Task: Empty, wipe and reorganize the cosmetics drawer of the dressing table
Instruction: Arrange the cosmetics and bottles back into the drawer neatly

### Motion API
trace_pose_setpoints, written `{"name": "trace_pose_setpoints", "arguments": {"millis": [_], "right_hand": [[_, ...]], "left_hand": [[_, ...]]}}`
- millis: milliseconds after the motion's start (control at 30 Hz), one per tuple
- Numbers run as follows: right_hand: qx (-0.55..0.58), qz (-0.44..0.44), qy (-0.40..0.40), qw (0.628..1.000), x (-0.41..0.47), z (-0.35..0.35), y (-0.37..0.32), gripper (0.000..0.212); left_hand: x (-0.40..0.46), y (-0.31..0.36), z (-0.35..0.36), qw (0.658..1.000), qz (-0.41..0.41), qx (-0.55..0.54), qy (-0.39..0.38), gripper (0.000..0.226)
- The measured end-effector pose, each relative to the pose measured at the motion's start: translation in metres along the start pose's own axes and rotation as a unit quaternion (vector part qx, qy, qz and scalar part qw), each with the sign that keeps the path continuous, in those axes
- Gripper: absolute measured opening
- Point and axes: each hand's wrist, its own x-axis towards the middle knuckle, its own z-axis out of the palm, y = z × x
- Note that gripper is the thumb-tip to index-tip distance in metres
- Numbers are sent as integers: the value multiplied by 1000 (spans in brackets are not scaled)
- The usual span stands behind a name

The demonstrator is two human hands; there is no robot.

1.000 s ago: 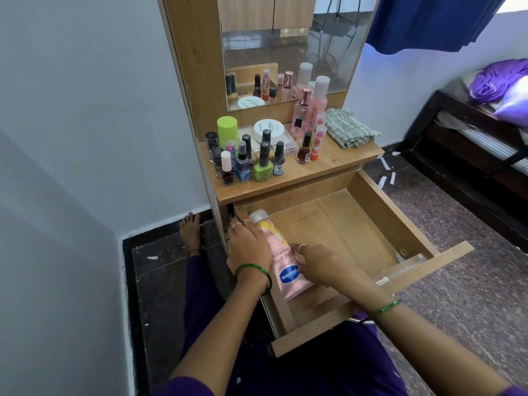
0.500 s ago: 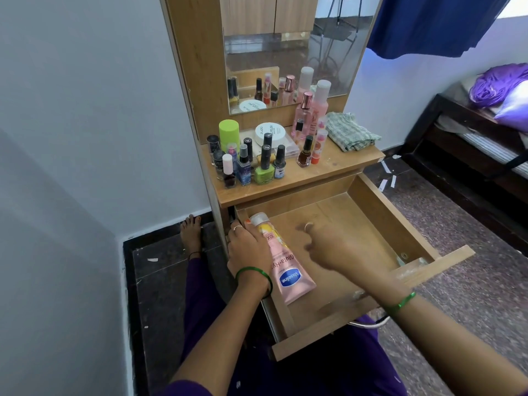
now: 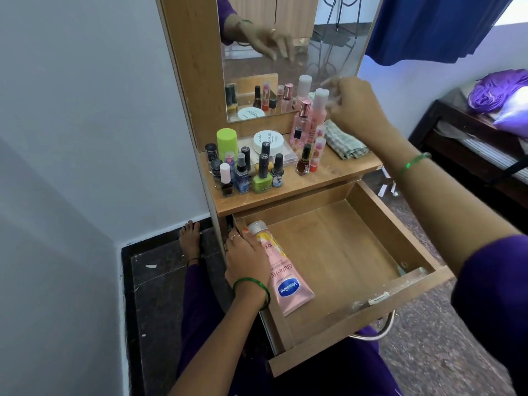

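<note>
The wooden drawer (image 3: 400, 241) is pulled out, and a pink Vaseline lotion tube (image 3: 284, 277) lies along its left side. My left hand (image 3: 247, 260) rests on the tube's left edge near the silver cap, against the drawer's left wall. My right hand (image 3: 353, 105) is raised over the tabletop with fingers apart, right beside the white cap of a tall pink bottle (image 3: 318, 114); it holds nothing. Several nail polish bottles (image 3: 261, 172) stand on the tabletop (image 3: 328, 178). A folded checked cloth (image 3: 344, 142) lies at the tabletop's right end.
A lime green canister (image 3: 227, 141) and a round white jar (image 3: 268, 141) stand behind the polishes below the mirror (image 3: 288, 58). A grey wall is at the left, a bed frame (image 3: 471, 144) at the right. My foot (image 3: 190, 238) rests on the dark floor beside the table.
My right hand let go of the lotion tube and rose from the drawer to the tall pink bottle on the tabletop. The left hand stayed on the tube.
</note>
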Motion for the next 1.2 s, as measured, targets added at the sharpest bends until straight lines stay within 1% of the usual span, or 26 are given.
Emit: {"name": "trace_pose_setpoints", "arguments": {"millis": [100, 200, 267, 400, 533, 700, 867, 967, 1067, 1133, 1200], "right_hand": [[-34, -23, -34, 999, 29, 9, 10, 47], [-69, -36, -76, 994, 46, 18, 16, 42], [-85, -37, -85, 992, 52, 21, 17, 35], [-92, -30, -66, 993, 61, 23, 16, 30], [-91, -17, -69, 993, 66, 25, 21, 32], [-71, 4, -38, 997, 62, 21, 26, 30], [-33, -5, 20, 999, 52, 0, 30, 32], [-22, -21, 52, 998, 44, -23, 33, 31], [8, -17, 82, 996, 29, -48, 37, 32], [61, -1, 98, 993, 12, -66, 36, 33], [157, 24, 98, 982, -8, -83, 34, 31]], "left_hand": [[-1, 1, -1, 1000, 3, 3, -4, 41], [-2, 1, -2, 1000, 2, 1, -4, 37], [-2, 1, -2, 1000, 4, -10, -4, 34], [-2, 1, -2, 1000, 11, -12, 3, 33], [-2, 0, -2, 1000, 11, -7, -1, 34], [-2, 2, -3, 1000, 3, -5, -2, 30], [-2, 1, -2, 1000, 6, -12, 0, 28], [-1, 1, -1, 1000, 3, -13, 3, 32], [-1, 0, -1, 1000, -1, -19, -1, 33], [-1, 0, -2, 1000, 0, -22, 0, 33], [-2, 1, -2, 1000, 2, -26, -2, 32]]}}
